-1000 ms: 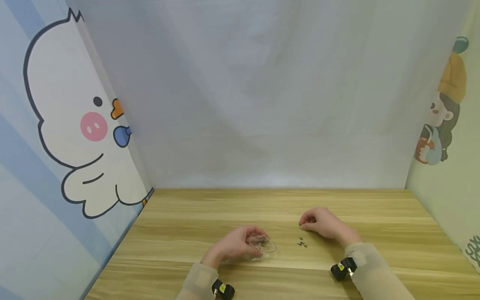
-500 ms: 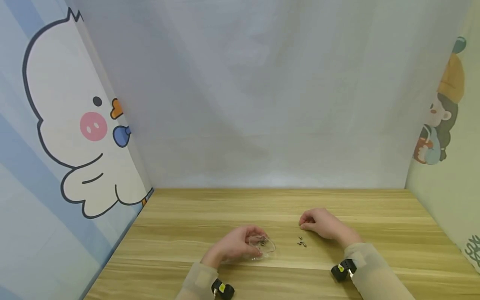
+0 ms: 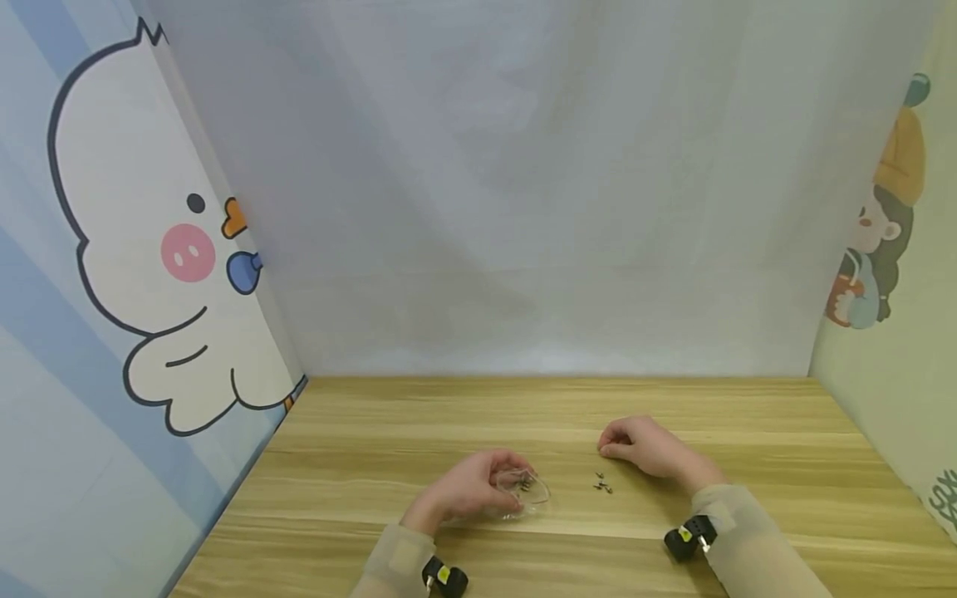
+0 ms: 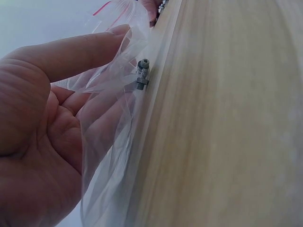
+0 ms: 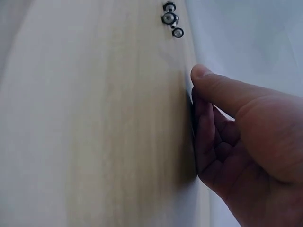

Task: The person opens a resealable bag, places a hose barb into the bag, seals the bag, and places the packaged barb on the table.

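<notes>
Basically nothing's been moved: bag (image 4: 111,161) still gripped by left hand (image 3: 473,486), fittings (image 5: 168,18) left untouched near the relaxed, empty-looking right hand (image 3: 649,447); work's paused, apparently.

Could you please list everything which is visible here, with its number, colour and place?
Transparent plastic zip bag with red line: 1, clear, in the left hand
Small metal fittings in the bag: several, count unclear, grey
Small loose metal fittings: about 4, silver-grey, on the table between the hands
Wood-grain table: 1, yellow-brown, below
Plain hanging cloth: 1, grey-white, behind
Cartoon bird print: 1, white, left wall
Cartoon figure print: 1, orange-hatted, right wall
Long sleeves: 2, beige, on the forearms
Boxy wrist devices: 2, black with yellow, at the wrists
Left hand: 1, bare, holding the bag
Right hand: 1, bare, beyond the loose fittings
</notes>
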Action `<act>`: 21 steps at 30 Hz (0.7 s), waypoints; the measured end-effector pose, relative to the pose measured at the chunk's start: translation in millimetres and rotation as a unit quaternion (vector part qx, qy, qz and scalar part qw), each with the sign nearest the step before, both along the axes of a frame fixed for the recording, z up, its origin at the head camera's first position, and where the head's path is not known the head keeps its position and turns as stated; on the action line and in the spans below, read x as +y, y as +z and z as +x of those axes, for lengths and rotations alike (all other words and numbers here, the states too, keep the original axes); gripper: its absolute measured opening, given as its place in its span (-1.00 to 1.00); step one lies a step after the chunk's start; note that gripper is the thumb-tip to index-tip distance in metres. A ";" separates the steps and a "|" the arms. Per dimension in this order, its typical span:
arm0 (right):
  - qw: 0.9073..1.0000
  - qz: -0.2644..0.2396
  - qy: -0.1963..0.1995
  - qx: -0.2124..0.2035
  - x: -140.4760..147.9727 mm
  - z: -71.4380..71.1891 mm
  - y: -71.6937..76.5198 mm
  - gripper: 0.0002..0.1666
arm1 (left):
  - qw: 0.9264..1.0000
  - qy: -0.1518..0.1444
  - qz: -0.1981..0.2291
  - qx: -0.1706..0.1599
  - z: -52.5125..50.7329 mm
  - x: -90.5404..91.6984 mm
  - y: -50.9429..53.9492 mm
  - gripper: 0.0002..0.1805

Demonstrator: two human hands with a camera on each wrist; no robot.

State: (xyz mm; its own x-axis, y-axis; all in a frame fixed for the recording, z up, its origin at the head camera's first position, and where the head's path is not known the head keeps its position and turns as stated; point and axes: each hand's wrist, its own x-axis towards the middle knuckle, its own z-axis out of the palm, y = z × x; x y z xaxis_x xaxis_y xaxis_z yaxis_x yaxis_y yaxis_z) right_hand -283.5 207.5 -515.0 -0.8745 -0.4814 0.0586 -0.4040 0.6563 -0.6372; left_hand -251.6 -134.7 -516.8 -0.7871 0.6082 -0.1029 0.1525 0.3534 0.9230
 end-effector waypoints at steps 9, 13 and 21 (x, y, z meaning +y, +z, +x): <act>1.000 -0.011 -0.014 -0.016 1.3 1.3 -0.2 -0.89 | 1.000 0.001 -0.007 0.002 -0.5 -0.1 0.8 -0.45; 1.000 -0.014 -0.018 -0.018 1.4 0.9 -1.5 -0.88 | 1.000 0.001 -0.010 0.004 -1.7 -0.4 -0.5 -0.46; 0.999 -0.015 -0.033 -0.022 -0.7 1.3 -0.9 -0.89 | 1.000 0.004 -0.006 0.005 -0.9 -0.9 -0.9 -0.46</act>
State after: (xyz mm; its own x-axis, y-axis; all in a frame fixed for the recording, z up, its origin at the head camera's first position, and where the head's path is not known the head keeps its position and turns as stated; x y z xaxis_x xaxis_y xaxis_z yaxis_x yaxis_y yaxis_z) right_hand -282.2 206.8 -515.9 -0.9061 -0.4217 0.0335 -0.3322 0.6603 -0.6735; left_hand -252.5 -135.6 -517.7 -0.7927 0.6010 -0.1025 0.1586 0.3657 0.9171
